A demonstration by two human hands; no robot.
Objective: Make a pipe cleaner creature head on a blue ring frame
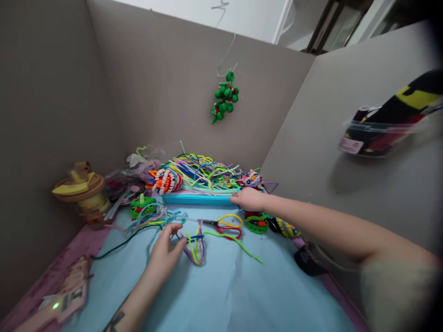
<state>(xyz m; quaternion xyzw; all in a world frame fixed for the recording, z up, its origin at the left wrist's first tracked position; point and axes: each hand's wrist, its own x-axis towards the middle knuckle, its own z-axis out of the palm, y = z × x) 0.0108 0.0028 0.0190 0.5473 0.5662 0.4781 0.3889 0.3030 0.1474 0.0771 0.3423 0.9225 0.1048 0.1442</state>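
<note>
My left hand (166, 251) is beside a small bundle of purple, yellow and blue cords (195, 246) lying on the light blue cloth. Its thumb and fingers are apart, with the thumb near the bundle's left edge. At the right end of a long blue tray (197, 199), my right hand (249, 199) has its fingers curled over the rim. Many colourful cords (207, 173) are heaped in the tray. Scissors (228, 226) with yellow and red handles lie between the bundle and the tray, and a lime green cord (244, 246) stretches to the right of the bundle.
A striped knitted piece (166, 181) and a green one (143, 206) sit left; another green piece (256, 222) lies right. A tape stack (85, 189) stands far left, above a pink device (69, 297). Grey panels enclose the table; a green ornament (225, 94) hangs behind.
</note>
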